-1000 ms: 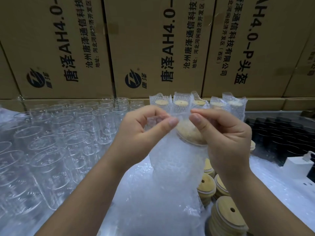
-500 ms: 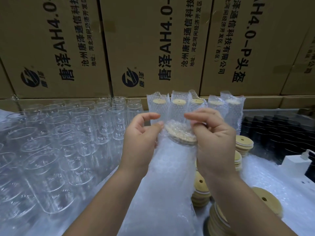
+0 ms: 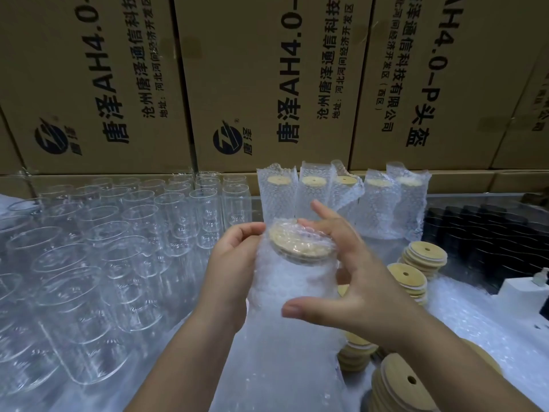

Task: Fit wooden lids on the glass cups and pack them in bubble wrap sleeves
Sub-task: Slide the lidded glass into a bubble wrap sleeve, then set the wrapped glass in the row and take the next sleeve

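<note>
From the head view, we hold a lidded glass cup (image 3: 297,281) upright between our hands, already inside its bubble wrap sleeve (image 3: 285,337), with the round wooden lid (image 3: 300,243) showing pale through the dimpled film at the top. Our left hand (image 3: 231,272) is closed on the sleeve's upper edge at the left of the lid; our right hand (image 3: 353,281) is spread, two fingertips resting on the folded film over the lid and the thumb lying against the cup's side — a light steadying hold, not a clamp.

Five wrapped cups (image 3: 341,200) stand in a row against the cardboard cartons (image 3: 267,84), so we judge this to be the sixth, with only its top flap left to settle. Much remains: rows of bare glass cups (image 3: 118,233) — clear, thin-walled, cylindrical — crowd the left side, and stacks of wooden lids (image 3: 416,272), flat discs each with a small straw hole, wait at the right on loose bubble wrap (image 3: 475,322).
</note>
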